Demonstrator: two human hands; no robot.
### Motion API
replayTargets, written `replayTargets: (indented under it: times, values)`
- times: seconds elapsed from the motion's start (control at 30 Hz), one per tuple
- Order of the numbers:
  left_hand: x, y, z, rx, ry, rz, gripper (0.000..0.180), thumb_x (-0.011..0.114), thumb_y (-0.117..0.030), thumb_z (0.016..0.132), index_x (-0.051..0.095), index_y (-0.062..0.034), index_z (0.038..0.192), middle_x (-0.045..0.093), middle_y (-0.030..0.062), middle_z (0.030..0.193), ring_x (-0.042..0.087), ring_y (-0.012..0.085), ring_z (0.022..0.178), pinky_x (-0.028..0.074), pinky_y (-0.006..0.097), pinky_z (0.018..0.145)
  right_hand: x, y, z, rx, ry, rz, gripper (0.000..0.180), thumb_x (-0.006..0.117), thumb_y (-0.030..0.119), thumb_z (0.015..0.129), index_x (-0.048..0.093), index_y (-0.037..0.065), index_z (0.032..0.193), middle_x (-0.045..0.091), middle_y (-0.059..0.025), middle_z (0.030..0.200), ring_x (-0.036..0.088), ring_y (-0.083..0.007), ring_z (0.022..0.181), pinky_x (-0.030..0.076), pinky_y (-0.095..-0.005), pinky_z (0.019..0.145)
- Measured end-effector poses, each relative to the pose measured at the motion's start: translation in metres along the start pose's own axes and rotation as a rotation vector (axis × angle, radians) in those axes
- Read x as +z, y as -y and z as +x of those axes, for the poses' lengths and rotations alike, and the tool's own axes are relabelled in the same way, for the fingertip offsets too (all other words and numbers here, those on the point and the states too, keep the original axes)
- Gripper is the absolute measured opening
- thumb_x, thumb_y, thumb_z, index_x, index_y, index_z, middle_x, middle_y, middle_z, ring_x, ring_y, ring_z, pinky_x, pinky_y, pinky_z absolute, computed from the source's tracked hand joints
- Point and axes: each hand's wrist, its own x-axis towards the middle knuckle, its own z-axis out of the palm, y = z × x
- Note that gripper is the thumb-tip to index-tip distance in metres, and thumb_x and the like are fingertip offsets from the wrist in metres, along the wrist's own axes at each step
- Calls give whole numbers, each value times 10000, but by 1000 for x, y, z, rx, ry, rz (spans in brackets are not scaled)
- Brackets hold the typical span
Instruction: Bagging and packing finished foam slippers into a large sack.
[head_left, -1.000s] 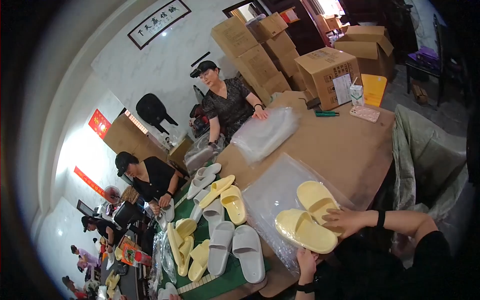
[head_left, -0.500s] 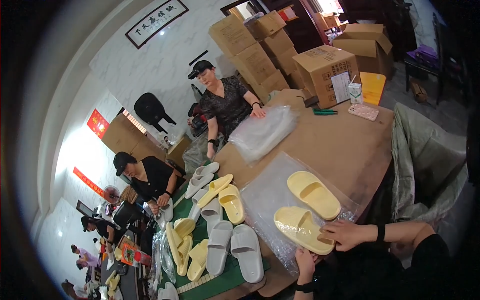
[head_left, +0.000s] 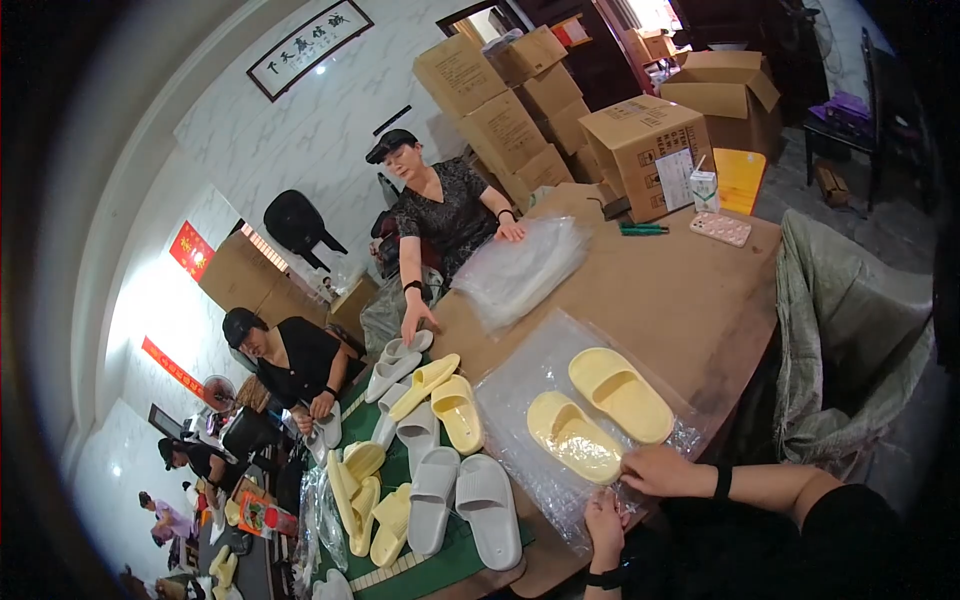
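Note:
Two yellow slide slippers lie on flat clear plastic bags (head_left: 520,420) at the table's near side. A glossy film covers the left slipper (head_left: 574,437), which appears to be inside a clear bag. The right slipper (head_left: 622,396) looks bare. Just below the left slipper's heel, my left hand (head_left: 603,524) has its fingers closed on the bag's near edge. My right hand (head_left: 662,470) pinches the same edge, close to the slipper's heel; its fingertips are partly hidden.
Grey slippers (head_left: 487,510) and yellow slippers (head_left: 395,525) cover a green mat (head_left: 440,580) to the left. Across the table a co-worker (head_left: 445,220) has one hand on a stack of clear bags (head_left: 525,275). A carton (head_left: 640,160), drink box (head_left: 704,190) and phone (head_left: 720,229) stand far right.
The left slipper has slid away from me and slightly left, and my right hand has come off its heel onto the bag edge. The co-worker's arm now reaches toward the grey slippers.

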Motion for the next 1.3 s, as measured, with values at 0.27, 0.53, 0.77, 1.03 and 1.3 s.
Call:
replayTargets:
  times: [0.27,0.53,0.77,1.03,1.3]
  values:
    - [-1,6,1,2,3,-38,172,457,-136,966,546,-37,1075,409,-23,617,380,64,456,280,206,358,2,-4,-10,-137,-115,-37,204,605,170,759,600,55,927,595,-113,874,569,-280,843,468,-412,704]
    - [-2,0,-2,-26,-32,-73,235,470,-138,954,547,-15,1140,378,-32,610,350,60,451,261,209,358,-21,-19,-23,157,-272,-264,180,606,200,778,598,28,829,542,-111,839,556,-291,829,467,-415,708]
    - [-1,-4,-7,-6,-24,-44,243,493,-149,945,550,3,1125,420,-15,597,389,71,432,299,220,353,-19,-5,-27,198,-255,-249,265,593,200,804,605,32,1008,577,-122,1070,602,-296,852,489,-396,729]
    - [5,-8,-27,94,-71,78,182,484,-165,951,510,-13,854,458,15,589,445,108,445,360,258,368,-54,37,-34,-352,-266,-55,562,657,394,790,509,181,1288,482,-72,1325,507,-268,1165,399,-435,950]
    - [-5,-7,-45,179,85,290,179,525,-138,947,547,19,1029,599,60,754,534,80,544,421,216,450,-82,48,-11,-433,148,-367,833,662,517,726,283,330,1444,282,-98,1480,404,-270,1256,319,-496,1005]
